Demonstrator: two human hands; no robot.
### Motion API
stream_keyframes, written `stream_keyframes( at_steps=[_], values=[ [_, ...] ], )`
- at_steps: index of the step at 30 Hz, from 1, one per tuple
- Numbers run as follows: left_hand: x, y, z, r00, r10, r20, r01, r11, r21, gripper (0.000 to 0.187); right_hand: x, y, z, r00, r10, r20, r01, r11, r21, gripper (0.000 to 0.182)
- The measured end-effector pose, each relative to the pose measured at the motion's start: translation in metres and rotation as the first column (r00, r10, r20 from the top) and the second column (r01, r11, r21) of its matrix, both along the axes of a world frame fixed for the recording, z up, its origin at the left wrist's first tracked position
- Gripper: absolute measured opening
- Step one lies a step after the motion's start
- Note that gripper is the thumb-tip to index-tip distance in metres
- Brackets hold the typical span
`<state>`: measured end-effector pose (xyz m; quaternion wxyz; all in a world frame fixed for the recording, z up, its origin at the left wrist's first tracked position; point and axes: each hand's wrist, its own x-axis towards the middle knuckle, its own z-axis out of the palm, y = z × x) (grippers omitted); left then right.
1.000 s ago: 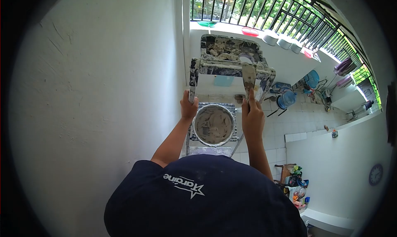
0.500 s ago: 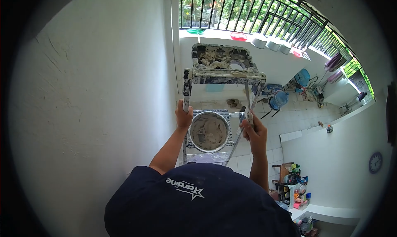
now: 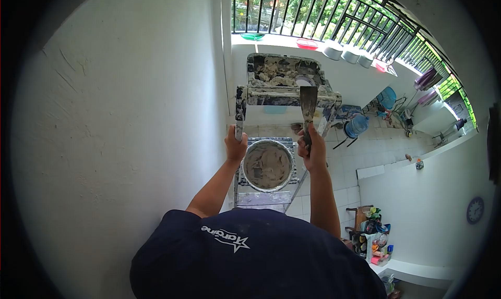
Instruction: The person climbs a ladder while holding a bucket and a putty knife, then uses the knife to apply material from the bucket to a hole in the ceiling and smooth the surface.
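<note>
My right hand (image 3: 313, 149) is closed round the handle of a putty knife (image 3: 308, 102), whose broad, stained blade points away from me and overlaps the ladder's top. On the left, my left hand (image 3: 236, 143) grips the side rail of a putty-smeared stepladder (image 3: 240, 105). Between and below my hands, a round bucket (image 3: 245, 180) rests on a ladder step, with grey-beige putty (image 3: 269, 166) inside. The ladder's top tray (image 3: 250, 64) is caked with more putty and holds a pale round object that the blade partly borders.
A white wall (image 3: 120, 121) with scuffs runs close on my left. Beyond the ladder, black railings (image 3: 308, 12) top a ledge bearing basins and grey pots (image 3: 332, 51). A blue water jug (image 3: 356, 126) stands on the tiled floor far below; household items (image 3: 373, 231) crowd the lower right.
My right hand has moved slightly left, off the ladder's right rail, and turned the putty knife so its flat blade shows upright. My left hand keeps its grip on the rail.
</note>
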<state>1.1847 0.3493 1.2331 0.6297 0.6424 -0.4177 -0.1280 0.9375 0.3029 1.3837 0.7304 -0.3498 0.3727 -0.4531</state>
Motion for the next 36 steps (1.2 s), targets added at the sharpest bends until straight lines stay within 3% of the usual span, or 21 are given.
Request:
stream_keyframes(
  at_steps=[2,4,8,11,12,15,18,25,36],
  values=[
    [-0.001,0.001,0.008,0.997,-0.014,-0.076,0.015,1.000,0.015,0.020,-0.010,0.014,-0.003,1.000,-0.019,-0.019,0.019,0.999,0.047,0.047],
    [-0.001,-0.004,0.005,0.999,0.011,-0.041,-0.012,1.000,-0.009,0.020,-0.021,0.025,-0.004,1.000,-0.007,-0.030,0.010,0.997,0.078,0.047],
    [0.001,-0.003,-0.002,0.999,0.027,-0.031,-0.026,0.999,0.023,0.022,-0.063,0.047,0.015,0.922,0.202,-0.331,-0.183,0.979,0.088,0.042],
    [-0.003,-0.001,0.007,0.998,0.066,-0.007,-0.066,0.998,0.011,0.023,-0.079,0.068,0.062,0.900,0.091,-0.427,-0.168,0.975,-0.146,0.047],
    [-0.003,-0.001,0.007,0.997,0.073,-0.008,-0.073,0.997,0.021,0.023,-0.088,0.067,0.080,0.902,0.098,-0.420,-0.177,0.972,-0.152,0.049],
    [-0.005,0.000,0.010,0.996,0.082,-0.033,-0.081,0.996,0.033,0.023,-0.091,0.058,0.112,0.915,-0.132,-0.381,-0.007,0.940,-0.342,0.047],
    [-0.003,0.000,0.010,0.998,0.062,-0.027,-0.061,0.998,0.022,0.023,-0.087,0.034,0.116,0.842,-0.293,-0.453,0.050,0.878,-0.475,0.043],
    [-0.002,-0.001,0.008,0.998,0.068,-0.009,-0.068,0.998,0.003,0.022,-0.049,0.012,0.098,0.780,-0.319,-0.538,0.071,0.900,-0.431,0.044],
    [-0.004,0.002,0.012,0.996,0.090,0.008,-0.090,0.996,0.020,0.026,-0.053,-0.010,0.160,0.636,-0.177,-0.751,-0.147,0.928,-0.343,0.046]
  ],
)
